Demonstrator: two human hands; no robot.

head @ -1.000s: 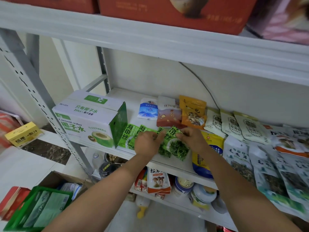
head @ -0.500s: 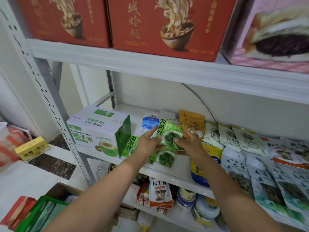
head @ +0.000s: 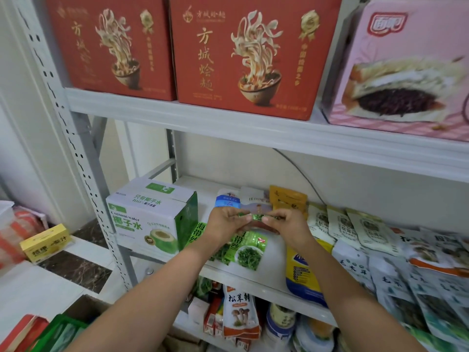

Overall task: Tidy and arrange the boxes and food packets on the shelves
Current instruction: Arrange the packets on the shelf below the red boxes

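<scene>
The metal shelving (head: 228, 128) shows three levels, and the top one looks settled. Two red boxes (head: 243, 54) stand upright side by side and touching, with a pink box (head: 406, 67) just beside them on the right, all facing out. On the middle shelf (head: 253, 273) a white and green box (head: 149, 217) sits squarely at the left end, so I judge the boxes to be done. The loose packets are what is left. To the right, a spread of pale packets (head: 342, 224) lies overlapping and slanted, running off toward the edge of view. A blue and yellow bag (head: 302, 273) seems to overhang the front lip. On the lower shelf a mushroom packet (head: 238, 311) and some jars (head: 280, 318) are crowded together and look unsorted. At the back of the middle shelf an orange packet (head: 288, 199) and a blue and white packet (head: 227, 199) stand near the wall. Just right of the white and green box, a few green packets (head: 248, 252) lie flat and fanned, not squared up. Above these, clear of the shelf, a thin green pouch (head: 255, 216) is held edge-on. The left hand (head: 225, 224) pinches one end and the right hand (head: 286, 224) the other, each with thumb against curled fingers. It probably belongs with the green packets below, though where it will go cannot be told.
</scene>
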